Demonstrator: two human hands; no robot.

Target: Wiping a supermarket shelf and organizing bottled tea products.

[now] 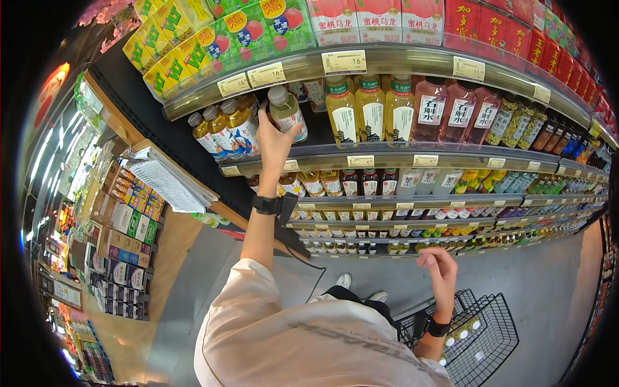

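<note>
The left hand (pixel 274 138) grips a pale drink bottle (pixel 287 113) on the shelf (pixel 387 155) (arm stretched high to reach it); the right hand (pixel 440 267) hangs loosely curled, empty, above the black basket (pixel 490 335).

Open gap (pixel 314 122) between flanking bottles (pixel 222 129)

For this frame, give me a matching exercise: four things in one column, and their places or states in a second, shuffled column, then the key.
Things:
1. left hand
2. right hand
3. black wire basket
4. white shoes

Places or states:
A. on the grey floor, in front of the lowest shelves
B. raised to the shelf, fingers around a pale yellow drink bottle with a white cap
C. low at the right, holding white-capped bottles
D. empty, fingers curled, hanging above the basket

Pairs: 1-B, 2-D, 3-C, 4-A
</note>
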